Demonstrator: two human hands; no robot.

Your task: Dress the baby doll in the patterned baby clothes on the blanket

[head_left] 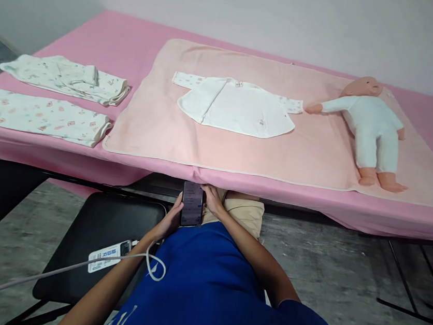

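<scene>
A dark phone sits upright in front of my body, just below the table's front edge. My left hand wraps around its left side and my right hand grips its right side. On the table above, a white baby shirt lies spread flat on a peach blanket. A baby doll in a pale suit lies on its back at the blanket's right end, one arm stretched toward the shirt's sleeve.
Two folded printed baby garments lie on the pink table cover at the left. A black chair seat at my left carries a white power pack with a white cable. Black table legs stand at the right.
</scene>
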